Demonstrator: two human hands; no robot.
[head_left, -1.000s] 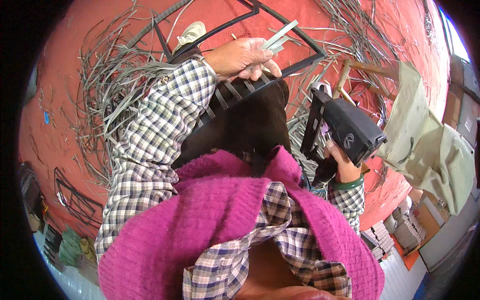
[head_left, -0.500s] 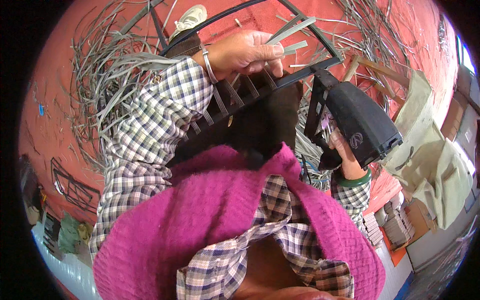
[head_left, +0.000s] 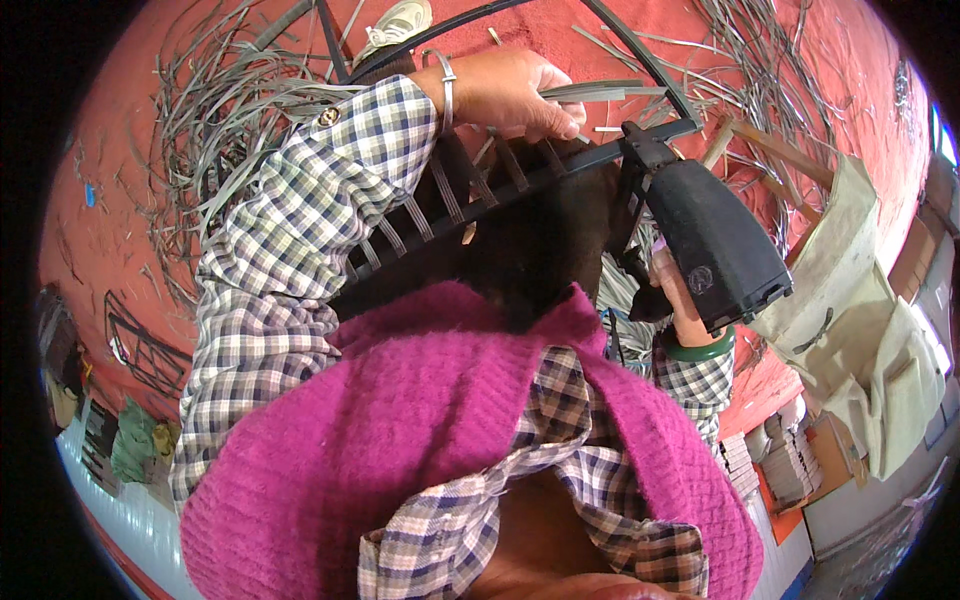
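Note:
Pinched in my left hand (head_left: pixel 515 92) are a few flat grey strips (head_left: pixel 625 91), their free ends pointing right, over the corner of a dark frame (head_left: pixel 590 158). The frame lies tilted across my lap. Several short grey bands (head_left: pixel 447 190) cross its near bar at intervals. My right hand (head_left: pixel 682 300) is wrapped around the handle of a black staple gun (head_left: pixel 715 235), whose body hides most of the fingers. The gun's nose (head_left: pixel 645 145) sits at the near bar, close to its right corner; whether it touches cannot be told.
Tangled grey strips (head_left: pixel 230 130) lie on the red floor (head_left: pixel 110 220) to the left, with more strips (head_left: pixel 760 80) at the far right. A wooden stand (head_left: pixel 775 150) draped with pale cloth (head_left: pixel 850 300) is on the right. My shoe (head_left: pixel 400 25) shows beyond the frame.
The strips in my left hand have swung from slanting upward to nearly level. My left hand has shifted slightly, and the staple gun has tilted a little, its nose staying by the bar.

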